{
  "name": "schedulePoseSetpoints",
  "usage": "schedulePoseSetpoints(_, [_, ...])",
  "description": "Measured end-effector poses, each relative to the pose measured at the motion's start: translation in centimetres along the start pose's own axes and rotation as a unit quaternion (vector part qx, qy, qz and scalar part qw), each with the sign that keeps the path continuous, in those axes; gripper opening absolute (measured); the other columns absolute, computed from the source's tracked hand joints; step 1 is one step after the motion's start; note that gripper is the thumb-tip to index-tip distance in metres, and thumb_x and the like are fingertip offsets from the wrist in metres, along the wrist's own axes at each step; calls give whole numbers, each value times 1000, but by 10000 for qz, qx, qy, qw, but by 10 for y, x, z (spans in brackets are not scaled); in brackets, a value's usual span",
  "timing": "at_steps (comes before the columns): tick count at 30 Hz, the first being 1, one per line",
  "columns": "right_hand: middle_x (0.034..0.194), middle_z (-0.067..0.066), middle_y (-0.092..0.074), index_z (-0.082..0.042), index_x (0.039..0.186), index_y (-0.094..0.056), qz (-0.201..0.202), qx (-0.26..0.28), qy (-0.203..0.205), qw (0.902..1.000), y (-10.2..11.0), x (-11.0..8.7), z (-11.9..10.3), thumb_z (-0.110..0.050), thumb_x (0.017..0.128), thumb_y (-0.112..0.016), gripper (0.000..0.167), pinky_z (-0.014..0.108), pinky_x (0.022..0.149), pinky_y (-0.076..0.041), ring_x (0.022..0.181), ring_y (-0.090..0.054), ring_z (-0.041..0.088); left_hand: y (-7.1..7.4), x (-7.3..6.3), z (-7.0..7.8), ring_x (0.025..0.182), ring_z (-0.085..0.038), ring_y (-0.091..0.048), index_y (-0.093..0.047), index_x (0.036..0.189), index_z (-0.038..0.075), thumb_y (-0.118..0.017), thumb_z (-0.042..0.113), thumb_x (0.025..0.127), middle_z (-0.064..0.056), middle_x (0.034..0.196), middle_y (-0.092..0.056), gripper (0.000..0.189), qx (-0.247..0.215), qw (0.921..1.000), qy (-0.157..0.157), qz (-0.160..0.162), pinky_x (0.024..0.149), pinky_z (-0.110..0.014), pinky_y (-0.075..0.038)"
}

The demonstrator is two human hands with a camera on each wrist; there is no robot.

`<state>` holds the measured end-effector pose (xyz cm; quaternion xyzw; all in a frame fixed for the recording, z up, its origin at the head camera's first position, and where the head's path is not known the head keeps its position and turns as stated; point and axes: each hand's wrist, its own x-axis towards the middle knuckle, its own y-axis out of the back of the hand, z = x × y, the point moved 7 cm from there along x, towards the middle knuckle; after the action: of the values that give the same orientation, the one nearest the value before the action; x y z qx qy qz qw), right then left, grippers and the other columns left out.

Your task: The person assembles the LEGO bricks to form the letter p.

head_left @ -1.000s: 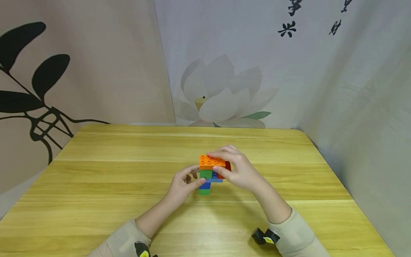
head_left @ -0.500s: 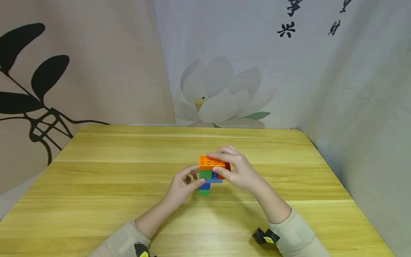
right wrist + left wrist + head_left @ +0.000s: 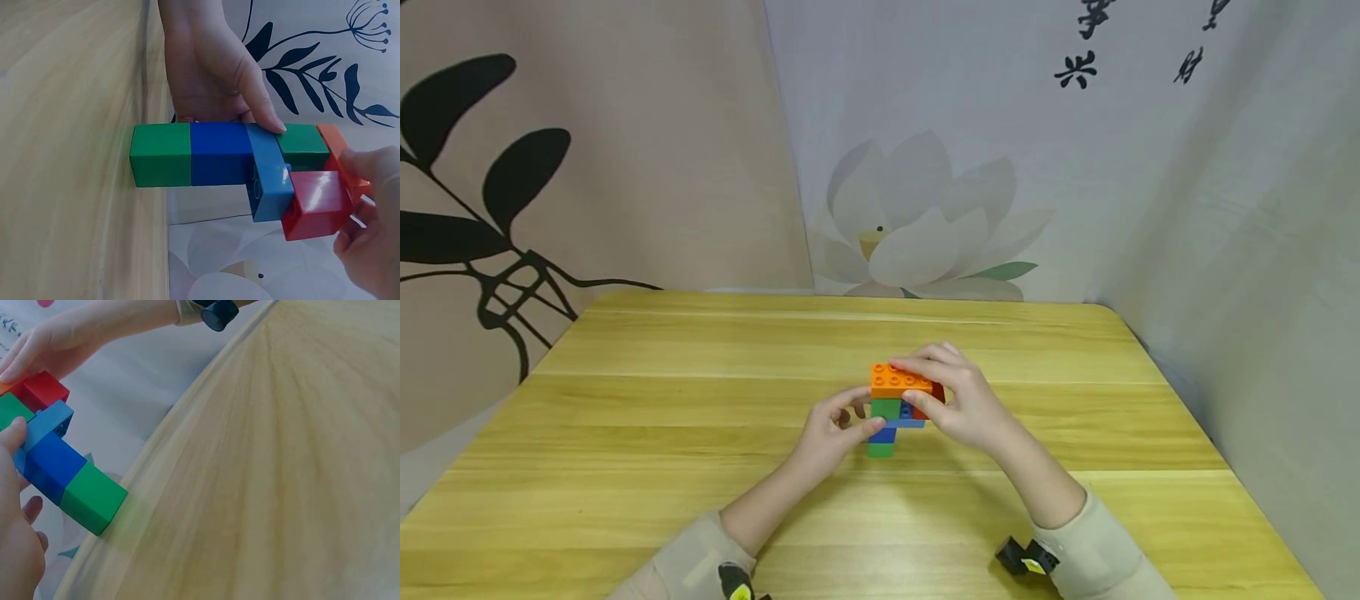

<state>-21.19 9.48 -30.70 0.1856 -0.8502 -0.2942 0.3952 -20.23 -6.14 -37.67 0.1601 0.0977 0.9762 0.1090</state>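
Observation:
A stack of toy building bricks stands upright at the middle of the table, between both hands. From the bottom it has a green brick [image 3: 161, 156], a dark blue brick [image 3: 220, 153], and a wider light blue brick [image 3: 270, 178] that juts out to the right. On that, a second green brick [image 3: 886, 408] and a red brick [image 3: 317, 203] sit side by side. An orange brick [image 3: 895, 382] tops them. My left hand [image 3: 829, 429] pinches the stack near the light blue brick, thumb in front. My right hand [image 3: 962, 398] grips the orange brick, thumb in front and fingers over its top.
The wooden table [image 3: 662, 400] runs back to a printed cloth [image 3: 925, 225] with a lotus and dark plant shapes. Another cloth side hangs along the right edge. A small black device [image 3: 1026, 557] is on the right sleeve.
Both hands keep their hold on the brick stack. The whole head view has shifted slightly, with no clear movement of the bricks against the hands.

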Motion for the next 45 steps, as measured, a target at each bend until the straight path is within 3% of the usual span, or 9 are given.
schedulePoseSetpoints(18, [114, -2, -62, -10, 123, -65, -106, -259, -218, 9994, 2, 0, -3, -11, 88, -70, 35, 31, 76, -48, 100, -49, 14, -1, 0, 3, 81, -30, -45, -63, 121, -3, -69, 5, 88, -7, 89, -57, 35, 82, 9999, -59, -64, 64, -29, -31])
schedulePoseSetpoints(25, [112, -1, -62, -9, 122, -66, -59, -257, -10, 9997, 2, 2, -5, -11, 88, -71, 34, 30, 75, -47, 99, -49, 14, 1, 1, 5, 79, -30, -45, -64, 119, -3, -69, 4, 88, -5, 87, -56, 33, 86, 9998, -188, -14, 63, -30, -32])
schedulePoseSetpoints(45, [113, 4, -64, -6, 120, -66, 421, -138, 302, 9986, -3, -5, -1, -8, 86, -71, 35, 26, 66, -45, 93, -49, 17, 1, 1, 1, 72, -23, -42, -63, 120, -3, -69, 5, 87, -7, 86, -56, 34, 110, 9999, -69, -13, 60, -26, -32])
